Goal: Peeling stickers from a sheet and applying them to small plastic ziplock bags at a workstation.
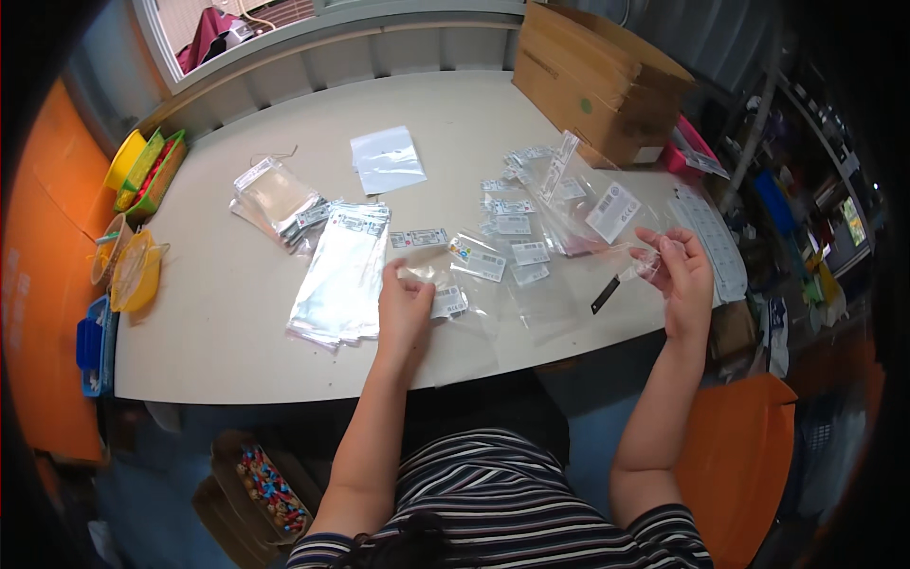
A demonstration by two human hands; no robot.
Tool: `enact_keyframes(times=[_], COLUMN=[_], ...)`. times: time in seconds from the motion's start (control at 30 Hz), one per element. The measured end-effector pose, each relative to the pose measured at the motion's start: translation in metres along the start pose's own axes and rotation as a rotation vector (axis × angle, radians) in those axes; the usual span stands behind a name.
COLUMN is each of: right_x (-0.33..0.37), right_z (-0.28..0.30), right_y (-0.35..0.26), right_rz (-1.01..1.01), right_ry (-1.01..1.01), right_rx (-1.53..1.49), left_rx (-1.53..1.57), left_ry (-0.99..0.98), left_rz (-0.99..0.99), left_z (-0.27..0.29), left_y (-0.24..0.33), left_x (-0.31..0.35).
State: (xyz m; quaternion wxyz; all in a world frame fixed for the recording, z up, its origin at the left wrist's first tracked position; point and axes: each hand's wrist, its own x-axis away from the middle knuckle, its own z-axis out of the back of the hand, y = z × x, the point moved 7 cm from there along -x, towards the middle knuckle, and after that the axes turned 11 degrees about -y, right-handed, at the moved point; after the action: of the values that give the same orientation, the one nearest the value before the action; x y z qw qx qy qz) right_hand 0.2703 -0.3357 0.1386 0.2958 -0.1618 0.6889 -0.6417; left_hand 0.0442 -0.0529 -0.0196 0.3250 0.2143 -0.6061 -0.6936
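Observation:
My left hand (408, 303) rests at the table's near middle, fingers curled on the edge of a clear plastic bag (482, 305). White printed labels (479, 261) show on and around that bag. To the right, my right hand (681, 275) is raised, thumb and fingers pinched on a small clear plastic piece (647, 264); its exact kind is hard to make out. A slim black strip (605, 295) with a hole sits just left of these fingers; whether it hangs from the plastic I cannot tell. Beside my left hand lies a stack of silvery clear bags (339, 275).
Another bag pile (275, 197) and white sheets (389, 159) lie farther back. Labelled bags (559, 213) spread toward a cardboard box (597, 81) at the back right. Colourful baskets (142, 270) line the left edge. An orange chair (739, 455) stands at the lower right.

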Motion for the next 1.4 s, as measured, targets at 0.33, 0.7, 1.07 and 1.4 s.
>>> enact_keyframes(times=[0.33, 0.7, 1.07, 1.4], right_x=[0.005, 0.007, -0.028, -0.016], right_z=[-0.127, -0.122, -0.069, -0.096], right_y=[0.14, 0.114, 0.157, 0.065], right_rz=[-0.422, -0.157, -0.372, -0.288], right_ry=[-0.217, -0.026, -0.158, -0.479], right_rx=[-0.532, 0.583, 0.962, -0.042], left_rx=[0.856, 0.494, -0.12, 0.11], left_ry=[-0.123, 0.129, 0.077, 0.042], left_rz=[0.14, -0.105, 0.0, 0.092], left_z=[-0.013, 0.032, 0.033, 0.044], left_y=[-0.021, -0.013, 0.021, -0.022], left_x=[0.024, 0.014, 0.023, 0.007])
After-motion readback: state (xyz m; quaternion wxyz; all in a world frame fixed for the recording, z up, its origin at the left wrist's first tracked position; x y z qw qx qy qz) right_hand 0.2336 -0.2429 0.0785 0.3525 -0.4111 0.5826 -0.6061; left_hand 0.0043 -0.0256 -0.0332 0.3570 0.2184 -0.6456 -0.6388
